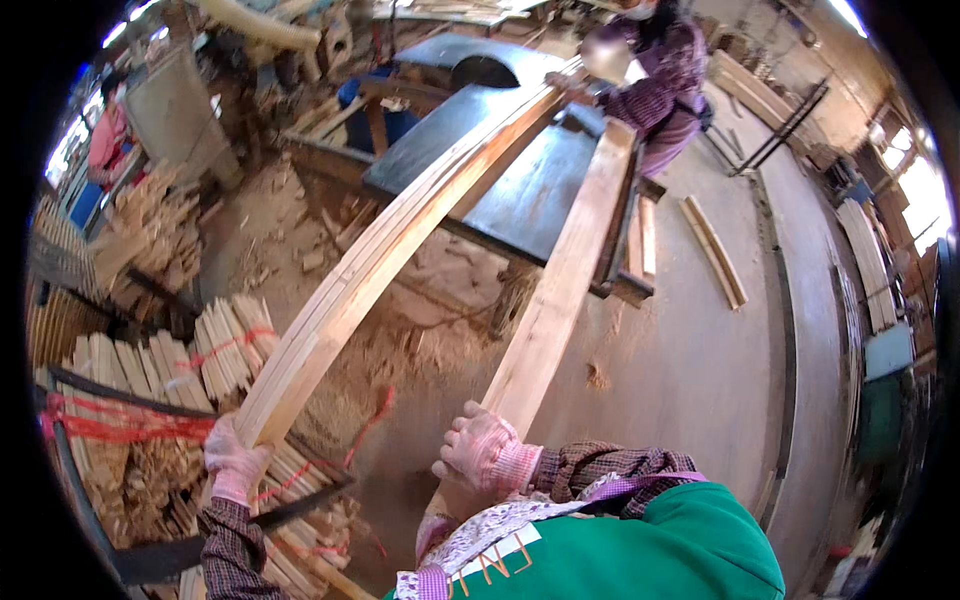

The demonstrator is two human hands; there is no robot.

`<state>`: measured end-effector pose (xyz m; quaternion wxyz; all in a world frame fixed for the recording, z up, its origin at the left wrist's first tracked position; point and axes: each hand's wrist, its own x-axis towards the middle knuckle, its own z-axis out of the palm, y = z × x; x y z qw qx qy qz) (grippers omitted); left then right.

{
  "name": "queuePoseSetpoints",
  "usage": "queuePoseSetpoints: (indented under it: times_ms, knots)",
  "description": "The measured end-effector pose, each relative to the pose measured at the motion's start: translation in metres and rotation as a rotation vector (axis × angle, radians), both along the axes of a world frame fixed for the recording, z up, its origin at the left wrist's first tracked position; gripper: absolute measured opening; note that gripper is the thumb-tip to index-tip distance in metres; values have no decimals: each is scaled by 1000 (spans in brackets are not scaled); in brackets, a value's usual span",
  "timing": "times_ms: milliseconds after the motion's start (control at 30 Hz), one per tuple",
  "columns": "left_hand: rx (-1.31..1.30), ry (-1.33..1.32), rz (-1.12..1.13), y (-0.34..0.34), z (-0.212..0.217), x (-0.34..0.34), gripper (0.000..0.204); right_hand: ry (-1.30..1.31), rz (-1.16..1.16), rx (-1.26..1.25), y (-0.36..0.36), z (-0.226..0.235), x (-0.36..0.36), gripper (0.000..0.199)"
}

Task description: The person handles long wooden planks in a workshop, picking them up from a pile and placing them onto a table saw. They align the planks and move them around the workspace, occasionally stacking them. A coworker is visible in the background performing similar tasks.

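Note:
My left hand [236, 460], in a pale pinkish glove, is closed around the near end of a long bundle of thin wooden strips [370, 255]. The bundle slants away over a blue-grey metal saw table [530, 190] to a co-worker's hands at the far end. My right hand [488, 450], gloved too, grips the near part of a single long wooden plank [560, 285], fingers curled over its left edge. That plank's far end lies along the right side of the table. The plank's nearest end is partly hidden by my arm and green apron.
A co-worker [660, 80] in a dark checked top stands beyond the table. Bundled wood strips [225, 345] with red ties sit in a metal rack [150, 560] at lower left. Two loose strips [714, 252] lie on the floor at right. Another person [108, 145] is far left.

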<state>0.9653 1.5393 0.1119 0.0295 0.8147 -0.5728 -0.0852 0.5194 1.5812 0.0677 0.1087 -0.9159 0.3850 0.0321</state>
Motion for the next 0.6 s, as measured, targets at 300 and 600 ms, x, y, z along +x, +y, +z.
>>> queuePoseSetpoints:
  times_ms: [300, 600]
  knots:
    - [-99, -85, 2, -10, -30, -13, 69, -140, 148, 154, -13, -11, -28, 31]
    - [-208, -862, -217, -137, -32, -146, 31, -83, 136, 63, -27, -21, 11, 46]
